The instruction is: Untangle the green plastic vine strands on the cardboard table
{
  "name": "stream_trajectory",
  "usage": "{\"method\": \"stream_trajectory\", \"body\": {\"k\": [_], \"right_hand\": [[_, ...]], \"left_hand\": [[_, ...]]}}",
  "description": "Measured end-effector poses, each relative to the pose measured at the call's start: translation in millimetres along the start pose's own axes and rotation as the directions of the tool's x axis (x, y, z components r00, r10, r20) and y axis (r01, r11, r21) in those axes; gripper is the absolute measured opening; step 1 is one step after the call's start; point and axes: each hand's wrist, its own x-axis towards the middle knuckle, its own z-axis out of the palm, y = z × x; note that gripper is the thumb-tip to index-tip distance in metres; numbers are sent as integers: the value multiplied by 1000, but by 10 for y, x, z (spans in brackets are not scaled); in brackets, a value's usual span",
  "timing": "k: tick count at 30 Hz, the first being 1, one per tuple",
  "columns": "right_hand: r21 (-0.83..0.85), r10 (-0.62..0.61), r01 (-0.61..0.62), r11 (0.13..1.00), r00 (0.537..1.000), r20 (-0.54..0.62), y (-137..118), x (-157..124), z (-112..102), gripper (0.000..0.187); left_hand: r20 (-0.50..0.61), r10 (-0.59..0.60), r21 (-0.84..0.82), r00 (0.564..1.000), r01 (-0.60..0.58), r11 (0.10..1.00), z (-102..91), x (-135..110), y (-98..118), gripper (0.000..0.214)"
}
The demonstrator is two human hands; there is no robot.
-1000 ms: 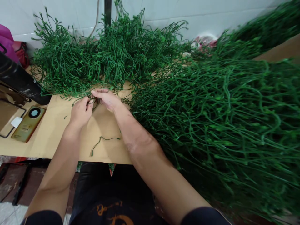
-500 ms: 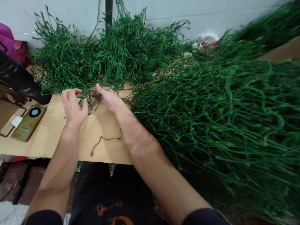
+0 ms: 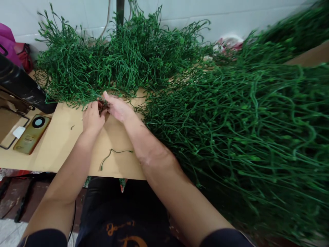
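- Head view: a phone (image 3: 31,133) lies on the tabletop (image 3: 61,144), far left of the fingers.
- Fingers of the left hand (image 3: 92,118) and right hand (image 3: 118,108) meet and pinch tight on a small bunch (image 3: 102,105) of thin green stems, at the back pile (image 3: 115,65) edge.
- One loose stem (image 3: 113,154) lies just below the fingers.
- To the right, a huge heap (image 3: 244,130) waits, so most work looks left.

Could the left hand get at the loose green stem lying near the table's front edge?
Probably yes: the loose stem lies alone on bare table near the left hand, nothing between, though that hand is busy at the stem pile.
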Motion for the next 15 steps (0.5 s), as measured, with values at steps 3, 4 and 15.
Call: {"method": "stream_trajectory", "body": {"k": [3,4,15], "right_hand": [[72,33,-27,997,996,-83,-38,13,-22,28],[87,37,-28,996,993,-110,-50,18,-35,28],[53,-1,10,999,986,-168,-46,59,-108,37]], "left_hand": [[13,-20,-31,1000,20,999,-7,-15,6,19],[21,-17,-52,1000,18,998,4,-16,-2,19],[233,205,-302,951,-130,945,70,-51,-58,22]]}}
